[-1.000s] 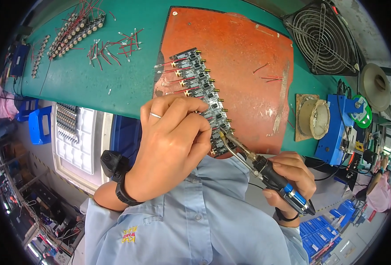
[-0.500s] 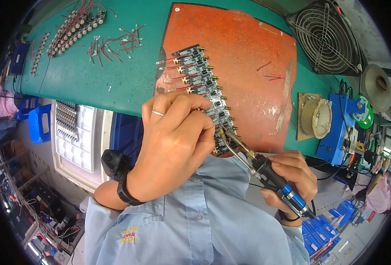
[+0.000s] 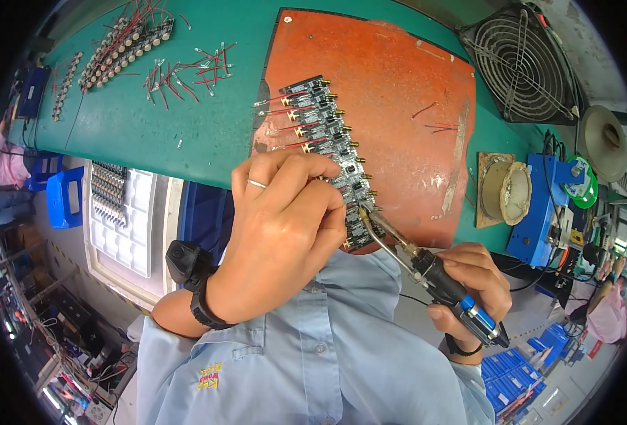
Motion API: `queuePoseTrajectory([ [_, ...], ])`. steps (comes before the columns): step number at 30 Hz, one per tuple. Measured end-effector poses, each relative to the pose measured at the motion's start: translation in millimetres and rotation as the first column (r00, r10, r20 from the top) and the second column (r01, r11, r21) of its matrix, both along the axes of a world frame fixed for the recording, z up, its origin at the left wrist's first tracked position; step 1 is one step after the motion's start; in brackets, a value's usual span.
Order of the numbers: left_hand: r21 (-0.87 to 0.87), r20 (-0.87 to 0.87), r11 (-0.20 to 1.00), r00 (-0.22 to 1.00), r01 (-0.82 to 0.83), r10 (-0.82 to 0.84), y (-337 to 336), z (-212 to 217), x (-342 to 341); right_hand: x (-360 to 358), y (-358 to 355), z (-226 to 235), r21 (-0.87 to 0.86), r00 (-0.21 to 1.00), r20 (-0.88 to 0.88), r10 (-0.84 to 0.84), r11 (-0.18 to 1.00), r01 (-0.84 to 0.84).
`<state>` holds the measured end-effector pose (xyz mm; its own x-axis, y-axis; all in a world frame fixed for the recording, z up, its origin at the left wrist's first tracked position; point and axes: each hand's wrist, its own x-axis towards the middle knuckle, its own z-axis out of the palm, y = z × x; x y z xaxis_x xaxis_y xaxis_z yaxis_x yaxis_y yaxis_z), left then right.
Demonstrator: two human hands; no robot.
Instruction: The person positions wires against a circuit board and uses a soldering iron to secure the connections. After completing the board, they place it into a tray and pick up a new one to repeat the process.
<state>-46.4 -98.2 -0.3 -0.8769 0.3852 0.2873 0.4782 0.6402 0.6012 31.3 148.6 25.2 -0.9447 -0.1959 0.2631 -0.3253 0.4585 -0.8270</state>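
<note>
A long black circuit board strip (image 3: 327, 134) with red wires soldered on its left side lies diagonally on an orange mat (image 3: 398, 92). My left hand (image 3: 278, 227), with a ring on one finger, presses down over the strip's near end; whatever its fingertips pinch is hidden. My right hand (image 3: 469, 283) grips a soldering iron (image 3: 427, 265) with a black and blue handle. Its tip touches the board's near edge beside my left fingers.
Loose red wire pieces (image 3: 186, 74) and another wired strip (image 3: 125, 42) lie on the green bench. A solder reel (image 3: 508, 191), a blue soldering station (image 3: 547, 205) and a fan (image 3: 522, 60) stand at the right. A white parts tray (image 3: 122, 219) sits below the bench.
The iron's tip and my left fingers have shifted slightly along the board's near end. Little else has moved.
</note>
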Motion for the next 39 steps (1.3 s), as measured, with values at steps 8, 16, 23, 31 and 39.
queuePoseTrajectory([
  [8,0.011,-0.002,1.000,1.000,-0.008,0.008,0.4,-0.8,1.0,-3.1,-3.1,-2.2,0.025,1.000,0.015,0.024,0.999,-0.024],
  [16,0.012,-0.011,1.000,1.000,-0.015,0.015,-0.1,0.0,1.3,0.6,2.3,-0.9,-0.017,0.998,-0.050,-0.028,0.999,0.027],
  [23,-0.002,-0.017,1.000,1.000,0.025,-0.025,-3.2,-2.9,-0.4,5.2,3.1,-14.7,-0.191,0.952,-0.123,-0.279,0.948,0.253],
  [31,0.023,0.088,0.983,0.979,0.185,-0.186,-15.0,0.4,0.3,5.4,-0.6,-23.8,-0.272,0.940,-0.020,-0.341,0.906,0.323],
  [39,-0.081,0.063,0.982,0.984,0.173,-0.168,-16.4,2.3,2.1,-4.8,-7.4,-24.4,-0.306,0.939,0.013,-0.343,0.893,0.331],
])
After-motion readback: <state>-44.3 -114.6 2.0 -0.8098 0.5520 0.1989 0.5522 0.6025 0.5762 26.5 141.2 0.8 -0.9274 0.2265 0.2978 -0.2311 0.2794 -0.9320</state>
